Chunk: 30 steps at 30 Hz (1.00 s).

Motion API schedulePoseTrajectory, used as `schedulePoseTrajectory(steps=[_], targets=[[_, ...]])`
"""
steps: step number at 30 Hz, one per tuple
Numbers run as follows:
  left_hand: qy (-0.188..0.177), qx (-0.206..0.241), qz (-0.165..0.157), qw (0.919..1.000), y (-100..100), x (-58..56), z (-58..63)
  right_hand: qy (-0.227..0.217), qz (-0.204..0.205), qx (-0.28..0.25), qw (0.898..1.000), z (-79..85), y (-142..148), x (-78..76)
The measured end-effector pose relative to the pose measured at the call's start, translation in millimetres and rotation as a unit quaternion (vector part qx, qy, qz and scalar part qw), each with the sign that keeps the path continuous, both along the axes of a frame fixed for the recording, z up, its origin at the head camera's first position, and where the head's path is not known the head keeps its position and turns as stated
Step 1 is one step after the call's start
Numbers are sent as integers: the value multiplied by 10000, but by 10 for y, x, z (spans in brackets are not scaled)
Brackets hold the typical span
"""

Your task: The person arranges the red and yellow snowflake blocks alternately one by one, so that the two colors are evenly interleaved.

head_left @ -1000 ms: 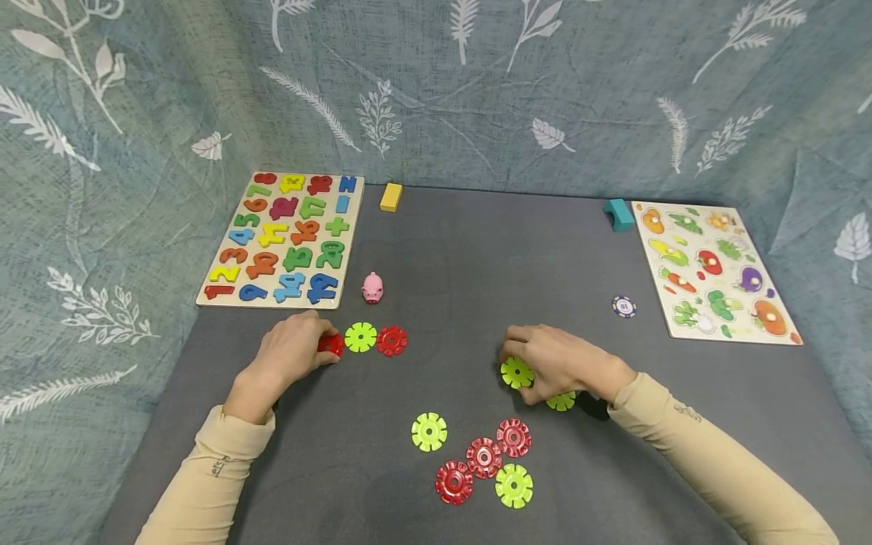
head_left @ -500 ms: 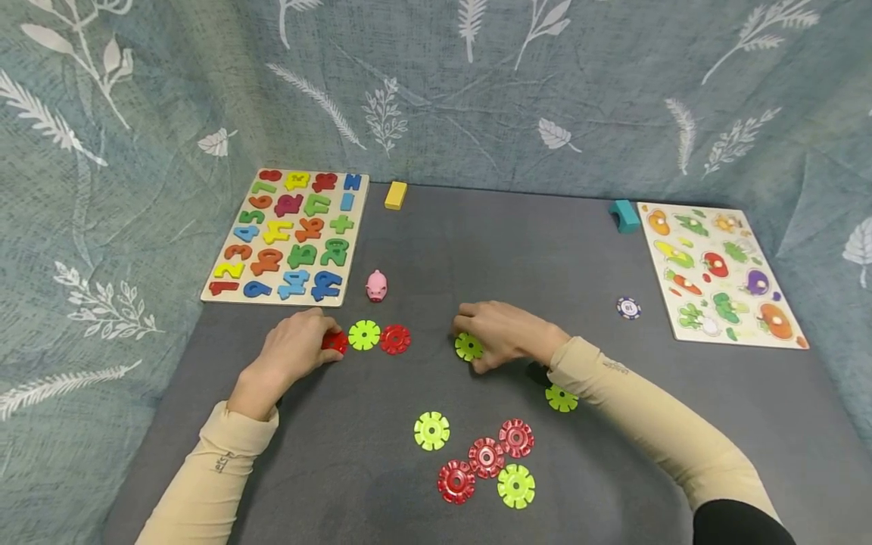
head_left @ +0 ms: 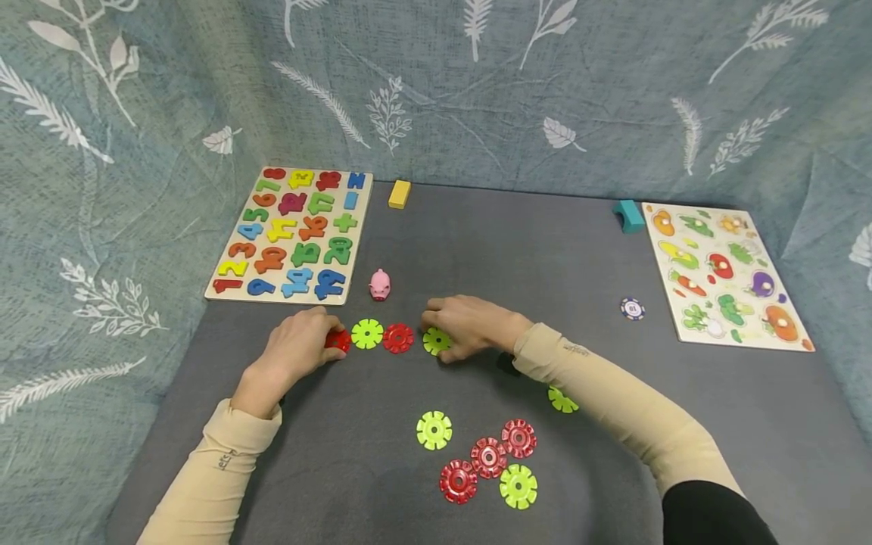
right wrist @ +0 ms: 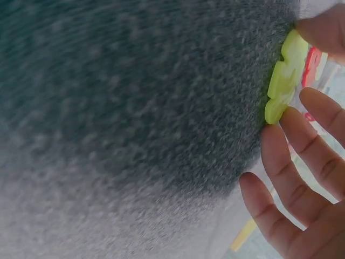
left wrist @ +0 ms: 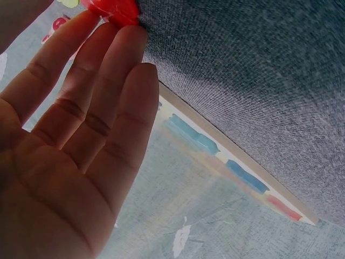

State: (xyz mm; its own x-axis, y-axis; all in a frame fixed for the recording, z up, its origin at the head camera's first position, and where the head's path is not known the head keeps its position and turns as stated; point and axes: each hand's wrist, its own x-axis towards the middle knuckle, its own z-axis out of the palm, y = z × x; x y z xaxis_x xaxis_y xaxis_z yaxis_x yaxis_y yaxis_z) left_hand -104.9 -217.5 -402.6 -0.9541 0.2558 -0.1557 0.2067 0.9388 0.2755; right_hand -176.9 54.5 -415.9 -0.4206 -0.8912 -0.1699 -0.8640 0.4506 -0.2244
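A short row of notched plastic interlocking discs lies across the table. At its left end my left hand [head_left: 289, 352] holds a red disc [head_left: 338, 341] between thumb and fingers; the left wrist view shows fingertips right at that red disc [left wrist: 116, 9]. Beside it come a lime green disc [head_left: 367, 334] and another red disc [head_left: 398, 338]. Right of these, my right hand [head_left: 471, 324] pinches a second lime green disc [head_left: 436, 342], a small gap from the row. In the right wrist view this green disc [right wrist: 285, 78] sits between thumb and fingertips, close over the table.
Several loose discs, red [head_left: 488, 457] and green [head_left: 434, 430], lie nearer the front; one green disc [head_left: 562, 400] is partly under the right sleeve. Behind are a number puzzle [head_left: 279, 297], pink pig [head_left: 380, 284], yellow block [head_left: 400, 194], teal arch [head_left: 630, 216], poker chip [head_left: 632, 308] and vegetable puzzle [head_left: 739, 341].
My right hand has carried the green disc leftward and slightly back, up near the row's right end. The left hand keeps its hold on the red disc.
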Motion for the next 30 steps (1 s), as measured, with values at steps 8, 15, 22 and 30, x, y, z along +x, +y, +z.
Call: schedulePoseTrajectory(steps=[8,15,22,30], targets=[[-61,18,35,10000,7,12,0,-13,-36,-125,9999,-2,-56,15],[-130,5,38,9999,10,37,-11,-62,-105,-24,9999,-31,-92,27],[-317,-25,38,9995,27,11,-3,86,-95,-135,9998,-36,-68,31],[-245,-358,-230,9988,87,-27,88,673,-30,-715,9952,-8,116,23]])
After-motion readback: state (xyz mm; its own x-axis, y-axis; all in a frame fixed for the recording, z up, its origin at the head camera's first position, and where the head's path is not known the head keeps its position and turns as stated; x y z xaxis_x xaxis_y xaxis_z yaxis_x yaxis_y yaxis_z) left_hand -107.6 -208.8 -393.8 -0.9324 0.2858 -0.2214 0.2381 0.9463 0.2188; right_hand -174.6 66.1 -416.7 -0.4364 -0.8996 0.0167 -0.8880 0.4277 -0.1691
